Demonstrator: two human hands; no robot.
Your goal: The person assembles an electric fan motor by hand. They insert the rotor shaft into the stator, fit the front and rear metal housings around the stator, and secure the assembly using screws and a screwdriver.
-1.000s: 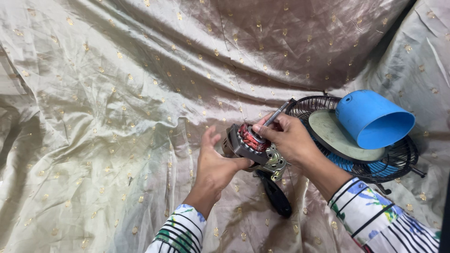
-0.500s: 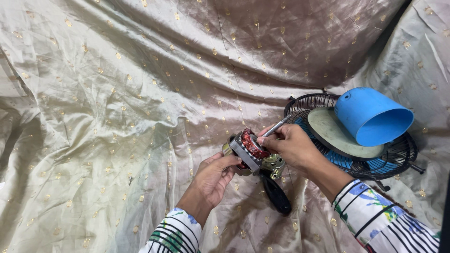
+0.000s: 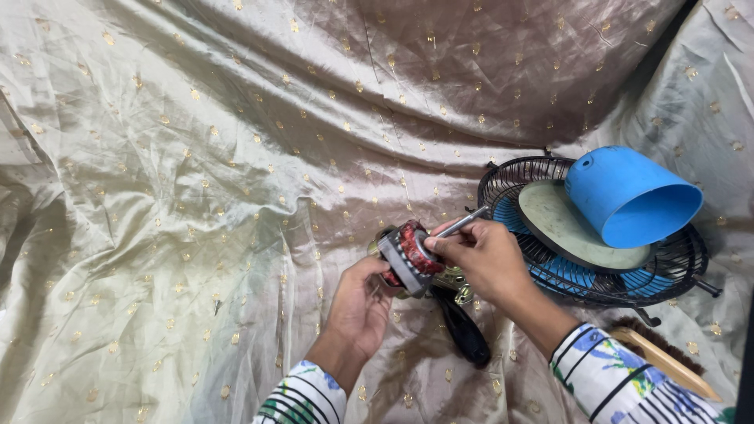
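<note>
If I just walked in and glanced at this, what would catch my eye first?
Probably the bright blue plastic cone at the right, lying tilted on a black wire fan guard with a grey disc beneath it. Next, at the centre, the left hand cradles a small motor with red windings while the right hand holds a thin metal tool at it. All of it rests on shiny, gold-dotted cloth.

The scene is evenly and brightly lit; soft sheen is seen on the satin cloth (image 3: 196, 157), folds are shadowed at upper right, and slight edge distortion is perhaps present.
</note>
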